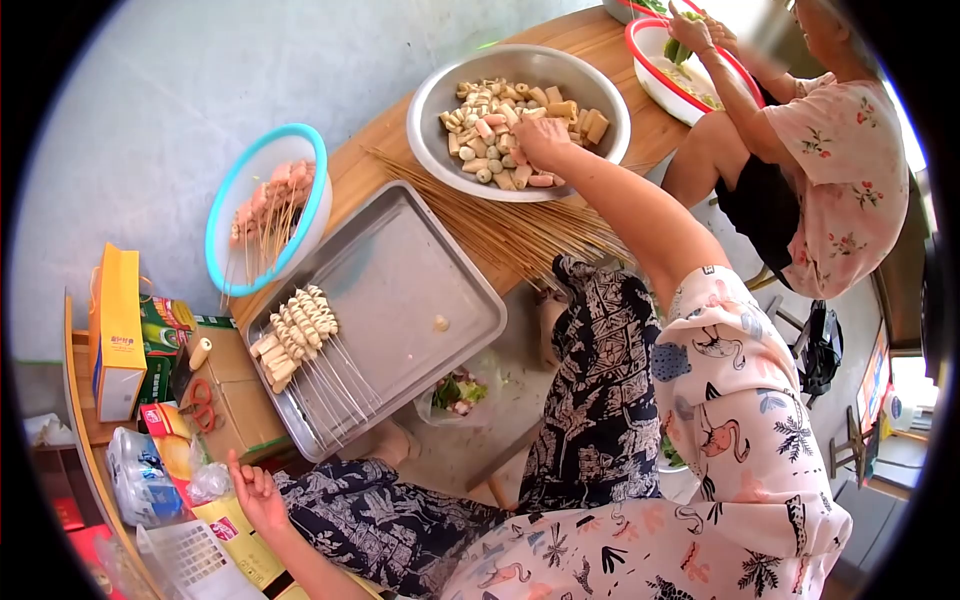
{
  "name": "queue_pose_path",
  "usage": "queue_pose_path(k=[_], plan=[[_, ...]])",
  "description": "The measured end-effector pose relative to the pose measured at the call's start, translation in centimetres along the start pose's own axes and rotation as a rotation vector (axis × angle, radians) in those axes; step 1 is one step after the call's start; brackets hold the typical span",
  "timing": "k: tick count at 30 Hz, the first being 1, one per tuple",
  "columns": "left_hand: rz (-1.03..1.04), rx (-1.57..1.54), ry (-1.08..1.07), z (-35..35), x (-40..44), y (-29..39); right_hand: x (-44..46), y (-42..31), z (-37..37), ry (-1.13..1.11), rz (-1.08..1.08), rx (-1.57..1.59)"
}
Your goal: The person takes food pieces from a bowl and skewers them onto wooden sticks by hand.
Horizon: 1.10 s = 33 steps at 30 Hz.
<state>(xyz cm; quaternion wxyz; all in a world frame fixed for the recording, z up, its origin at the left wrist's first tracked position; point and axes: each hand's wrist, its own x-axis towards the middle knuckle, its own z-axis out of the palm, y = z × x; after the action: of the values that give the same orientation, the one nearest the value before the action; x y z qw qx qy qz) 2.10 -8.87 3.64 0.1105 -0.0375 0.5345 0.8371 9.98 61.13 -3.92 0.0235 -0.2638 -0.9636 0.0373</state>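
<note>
My right hand (541, 143) reaches into a large metal bowl (424, 150), its bunched fingers down among short cut food pieces (482, 128). These are beige, pinkish and grey; whatever is between the fingertips is hidden. My left hand (262, 503) hovers beside my knee at lower left, index finger stretched out and the others loosely bent, holding nothing visible. Between the hands lies a rectangular metal tray (400, 270). Several skewers of pale food (298, 330) rest side by side at its left end, sticks pointing toward me. Loose bamboo skewers (490, 225) are spread between bowl and tray.
A blue-rimmed basin (218, 245) holds pink skewered food. Red-handled scissors (203, 405) lie on a cardboard box (240, 385), near packages and a yellow bag (120, 330). At upper right a seated person (835, 170) handles greens over a red-rimmed basin (652, 82).
</note>
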Motion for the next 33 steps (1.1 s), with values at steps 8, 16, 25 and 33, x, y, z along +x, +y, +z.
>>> queue_pose_path(k=[8, 16, 25, 33], plan=[[0.000, 0.011, -0.014, -0.5, 0.3, -0.1, -2.0, 0.7, -1.5, 0.048, -0.125, 0.227], [0.007, 0.019, -0.008, 0.0, 0.1, -0.3, -1.8, -0.5, 0.8, -0.197, -0.268, 0.140], [0.004, 0.060, 0.005, 2.0, -0.1, -0.5, 0.0, -4.2, 1.1, -0.301, 0.318, 0.249], [0.009, 0.090, -0.020, 2.9, -0.4, -0.8, 0.2, -4.1, 1.0, -0.371, 0.328, 0.173]])
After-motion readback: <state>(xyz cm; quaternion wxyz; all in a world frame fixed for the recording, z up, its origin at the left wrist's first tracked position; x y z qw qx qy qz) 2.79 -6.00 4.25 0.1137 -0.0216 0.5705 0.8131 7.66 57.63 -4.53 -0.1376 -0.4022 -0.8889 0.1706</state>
